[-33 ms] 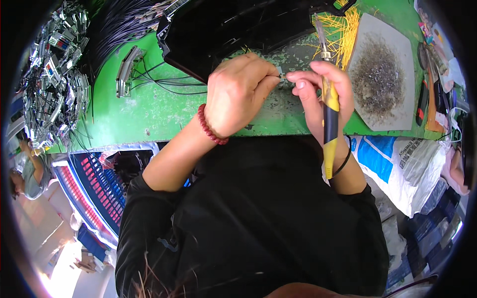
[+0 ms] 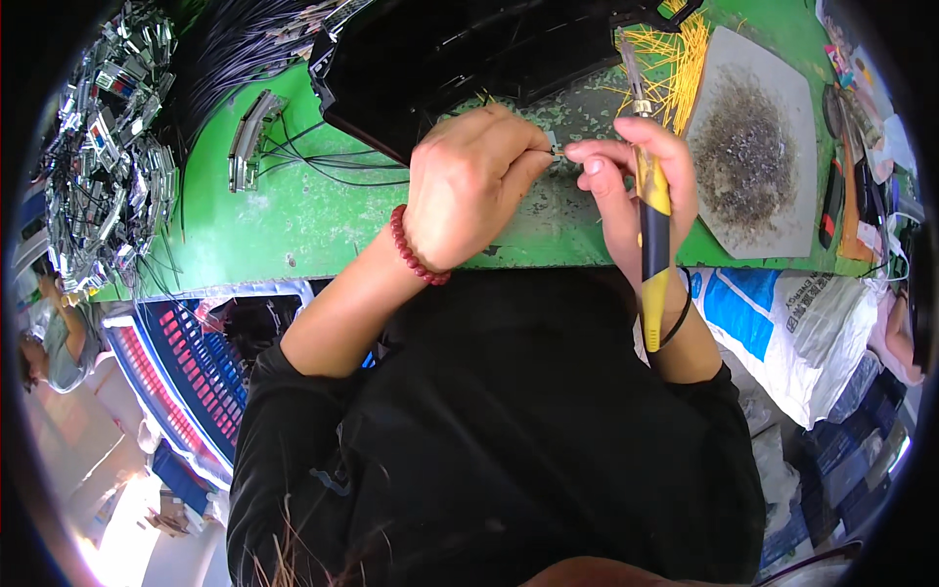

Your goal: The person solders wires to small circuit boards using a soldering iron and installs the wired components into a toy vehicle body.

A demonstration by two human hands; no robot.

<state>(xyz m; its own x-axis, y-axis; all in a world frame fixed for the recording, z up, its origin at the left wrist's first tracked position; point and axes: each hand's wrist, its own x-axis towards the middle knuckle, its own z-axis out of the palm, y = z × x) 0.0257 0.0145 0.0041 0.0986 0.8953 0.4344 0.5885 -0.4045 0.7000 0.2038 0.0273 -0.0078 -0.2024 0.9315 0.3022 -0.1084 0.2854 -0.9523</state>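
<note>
My left hand (image 2: pixel 474 186), with a red beaded bracelet at its wrist, is closed in a pinch on thin black wires (image 2: pixel 357 164). They run left to a curved metallic part (image 2: pixel 251 142) lying on the green table. A tiny bare end shows past the thumb and forefinger. My right hand (image 2: pixel 626 186) grips a yellow-and-black soldering iron (image 2: pixel 655 230) upright against the palm, its metal tip pointing away from me. The right thumb and forefinger are close to the wire end; whether they touch it I cannot tell.
A large black molded part (image 2: pixel 460 64) lies beyond my hands. Yellow wires (image 2: pixel 680 73) are spread behind the iron's tip. On the right sits a grey plate (image 2: pixel 709 112) with dark residue, with hand tools (image 2: pixel 836 196) beyond it. Metallic parts (image 2: pixel 112 176) are heaped at left.
The lower end of the soldering iron's handle has shifted slightly right, along with a small movement of my right hand. My left hand stays nearly in place.
</note>
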